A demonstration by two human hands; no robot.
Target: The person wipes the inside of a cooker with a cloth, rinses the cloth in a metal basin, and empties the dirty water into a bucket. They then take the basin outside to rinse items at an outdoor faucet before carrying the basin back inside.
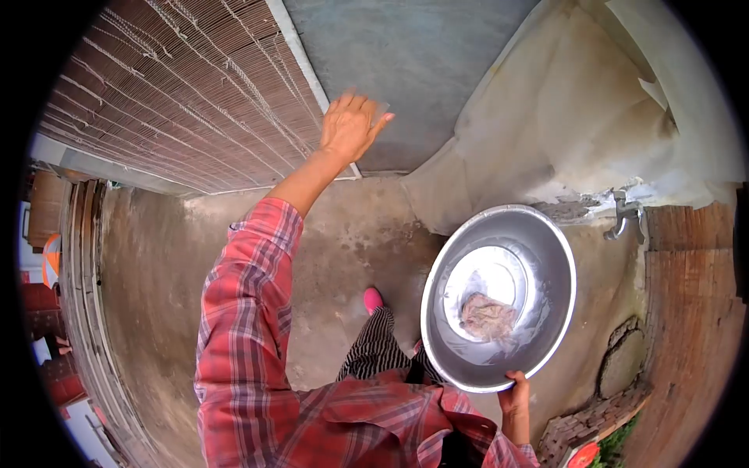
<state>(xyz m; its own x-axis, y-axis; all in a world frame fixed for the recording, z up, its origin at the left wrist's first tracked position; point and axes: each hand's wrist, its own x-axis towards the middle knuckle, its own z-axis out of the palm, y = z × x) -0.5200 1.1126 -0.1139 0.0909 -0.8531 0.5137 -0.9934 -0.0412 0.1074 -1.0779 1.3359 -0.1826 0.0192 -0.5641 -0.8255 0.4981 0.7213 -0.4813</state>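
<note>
My right hand (515, 394) grips the near rim of a wide metal basin (434, 312), its fingers closed over the edge. The basin tilts toward me, and a crumpled, wet-looking brownish-pink cloth (488, 317) lies on its bottom. Ahead of me, my left hand (353, 126) is raised at the end of an outstretched arm, thumb apart from the other fingers, which are slightly blurred. It is beside the pale edge of a slatted brown blind (203, 93) and in front of a grey panel (382, 54); whether it touches either I cannot tell.
A pale draped sheet (562, 117) hangs at the upper right. Near it a metal tap (622, 216) sticks out from the wall above brown boards (690, 296). Concrete floor (335, 226) lies below, with my pink shoe (373, 299) on it. Stacked planks (86, 288) line the left.
</note>
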